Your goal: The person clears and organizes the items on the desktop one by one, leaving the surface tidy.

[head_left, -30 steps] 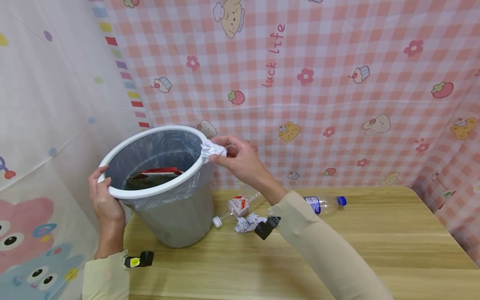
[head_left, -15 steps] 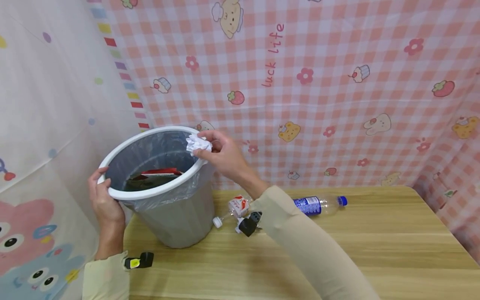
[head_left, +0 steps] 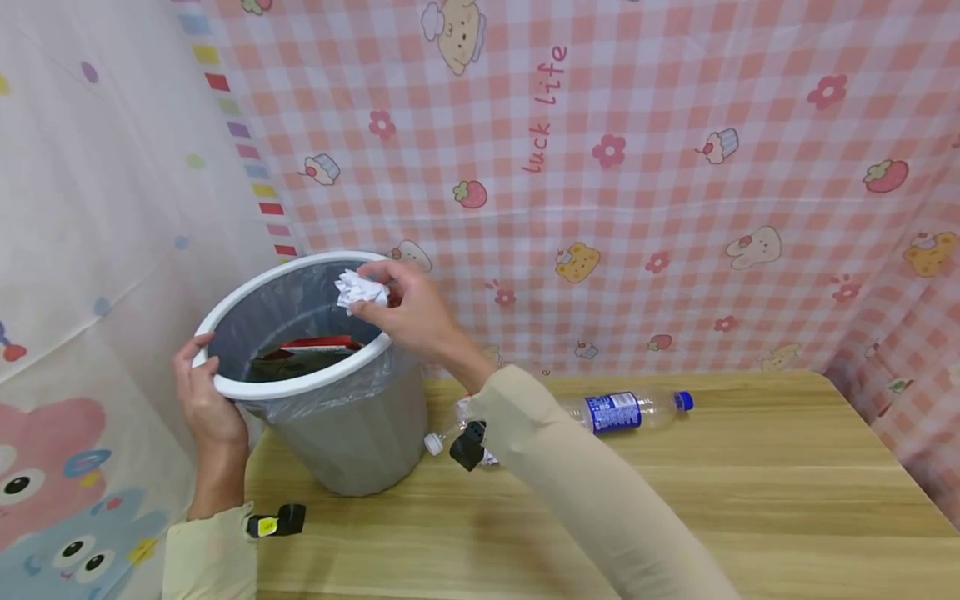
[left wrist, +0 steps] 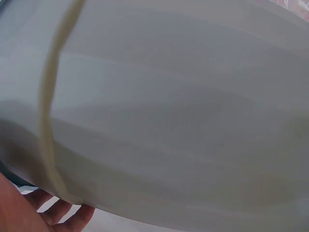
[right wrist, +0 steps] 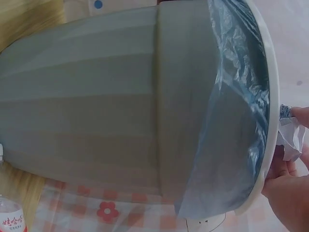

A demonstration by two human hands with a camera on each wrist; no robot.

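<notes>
A grey trash can (head_left: pixel 360 442) with a white rim and a clear plastic liner stands at the table's left end. Inside it lie a red item (head_left: pixel 322 342) and dark flat packaging. My left hand (head_left: pixel 213 408) grips the left side of the rim; in the left wrist view its fingers (left wrist: pixel 72 220) curl at the can's edge. Over the opening, near the right rim, my right hand (head_left: pixel 412 308) pinches a crumpled paper ball (head_left: pixel 360 288) between thumb and fingers. The right wrist view shows the paper (right wrist: pixel 291 137) just beyond the white rim (right wrist: pixel 274 96).
A clear bottle with a white cap (head_left: pixel 433 443) lies right of the can, largely behind the right sleeve, with more crumpled paper (head_left: pixel 489 458) by it. A blue-labelled bottle (head_left: pixel 613 412) lies farther right on the wooden table (head_left: pixel 712 508). Patterned cloth hangs behind.
My right hand has moved left with the paper ball, from the outer right side of the rim to over the opening. The left hand keeps its grip on the rim.
</notes>
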